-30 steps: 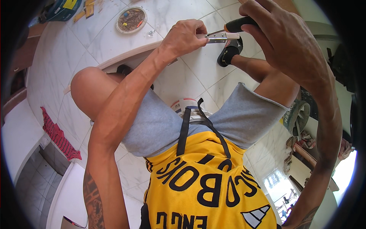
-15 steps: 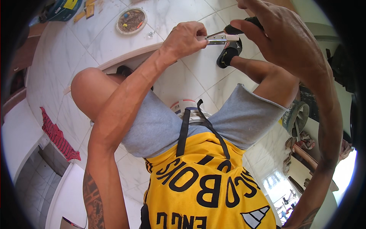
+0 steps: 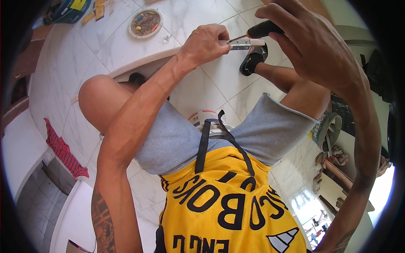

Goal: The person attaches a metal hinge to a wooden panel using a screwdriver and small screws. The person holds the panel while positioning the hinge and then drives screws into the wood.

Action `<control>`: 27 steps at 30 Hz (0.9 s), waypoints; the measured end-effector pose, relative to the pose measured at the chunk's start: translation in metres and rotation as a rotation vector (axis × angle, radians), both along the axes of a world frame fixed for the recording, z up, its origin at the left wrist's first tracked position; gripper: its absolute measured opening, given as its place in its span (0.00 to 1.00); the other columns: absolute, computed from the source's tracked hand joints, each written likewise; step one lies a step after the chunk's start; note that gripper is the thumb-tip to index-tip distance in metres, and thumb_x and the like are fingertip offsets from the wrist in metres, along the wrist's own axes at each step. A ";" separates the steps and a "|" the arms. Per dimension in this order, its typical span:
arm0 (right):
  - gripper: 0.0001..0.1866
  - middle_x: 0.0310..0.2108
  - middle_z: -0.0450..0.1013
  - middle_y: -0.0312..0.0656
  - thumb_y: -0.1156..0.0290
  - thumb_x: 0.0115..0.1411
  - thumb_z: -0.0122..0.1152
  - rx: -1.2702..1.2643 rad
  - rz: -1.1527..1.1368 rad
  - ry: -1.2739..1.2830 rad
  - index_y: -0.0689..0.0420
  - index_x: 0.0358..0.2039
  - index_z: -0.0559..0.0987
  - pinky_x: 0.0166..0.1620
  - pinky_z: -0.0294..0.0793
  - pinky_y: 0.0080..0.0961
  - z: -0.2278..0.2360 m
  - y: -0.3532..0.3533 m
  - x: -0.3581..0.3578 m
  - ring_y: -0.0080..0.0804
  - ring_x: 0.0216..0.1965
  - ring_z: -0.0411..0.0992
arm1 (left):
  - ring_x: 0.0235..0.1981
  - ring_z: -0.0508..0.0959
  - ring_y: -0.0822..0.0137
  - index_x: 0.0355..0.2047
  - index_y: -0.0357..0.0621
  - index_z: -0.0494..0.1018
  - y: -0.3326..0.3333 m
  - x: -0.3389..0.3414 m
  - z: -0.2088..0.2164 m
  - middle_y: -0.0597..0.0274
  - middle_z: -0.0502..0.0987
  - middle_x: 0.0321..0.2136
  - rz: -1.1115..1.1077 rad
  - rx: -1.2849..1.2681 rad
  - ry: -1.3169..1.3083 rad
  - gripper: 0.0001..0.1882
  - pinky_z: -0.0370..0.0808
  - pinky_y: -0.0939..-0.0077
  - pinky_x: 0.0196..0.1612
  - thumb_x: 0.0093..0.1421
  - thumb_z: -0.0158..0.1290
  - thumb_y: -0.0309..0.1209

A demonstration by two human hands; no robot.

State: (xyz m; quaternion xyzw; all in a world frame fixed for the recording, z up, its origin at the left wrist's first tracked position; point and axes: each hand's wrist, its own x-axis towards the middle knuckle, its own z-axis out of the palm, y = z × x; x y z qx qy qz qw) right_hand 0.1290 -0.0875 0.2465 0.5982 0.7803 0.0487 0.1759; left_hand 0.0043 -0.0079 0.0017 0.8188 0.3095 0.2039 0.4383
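Note:
My left hand (image 3: 205, 43) is closed round a long, pale wooden strip (image 3: 139, 62) near its right end, pinching it together with a shiny metal plate (image 3: 241, 44) that has small holes. In my right hand (image 3: 310, 48) is a screwdriver (image 3: 265, 29) with a black handle, its fingers curled loosely about the handle's rear end. The thin shaft slants down to the left, and its tip meets the strip right beside my left fingertips. My left fingers hide the exact spot where the tip rests, and any screw there.
A round tub (image 3: 145, 23) of small parts stands on the tiled floor ahead. Beneath me is a white bucket (image 3: 203, 116). A red striped cloth (image 3: 65, 147) lies at left, a dark bucket (image 3: 331, 130) stands at right. My foot (image 3: 253, 59) is just under the strip's end.
My right hand has shifted its hold toward the back of the screwdriver's handle, its fingers turned and more of the handle showing. My left hand and the strip stay put.

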 end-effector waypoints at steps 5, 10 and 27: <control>0.23 0.42 0.72 0.47 0.57 0.66 0.65 -0.588 -0.291 -0.093 0.65 0.50 0.77 0.31 0.76 0.27 0.019 0.037 -0.004 0.31 0.28 0.74 | 0.29 0.81 0.64 0.36 0.39 0.82 0.000 -0.003 0.001 0.56 0.82 0.29 0.001 -0.021 0.025 0.13 0.78 0.69 0.37 0.54 0.62 0.35; 0.23 0.47 0.68 0.49 0.61 0.64 0.70 -0.197 -0.152 -0.057 0.65 0.50 0.76 0.37 0.78 0.28 0.000 -0.002 0.009 0.34 0.34 0.75 | 0.29 0.81 0.63 0.35 0.39 0.81 0.000 -0.007 0.002 0.56 0.82 0.29 0.018 -0.004 0.014 0.13 0.78 0.68 0.37 0.53 0.62 0.35; 0.30 0.43 0.67 0.46 0.53 0.58 0.75 -0.255 0.161 0.073 0.67 0.48 0.77 0.37 0.77 0.27 0.000 0.008 0.028 0.31 0.31 0.71 | 0.32 0.83 0.64 0.37 0.39 0.81 0.000 -0.002 -0.004 0.56 0.83 0.30 0.040 -0.016 -0.056 0.15 0.79 0.70 0.39 0.55 0.62 0.36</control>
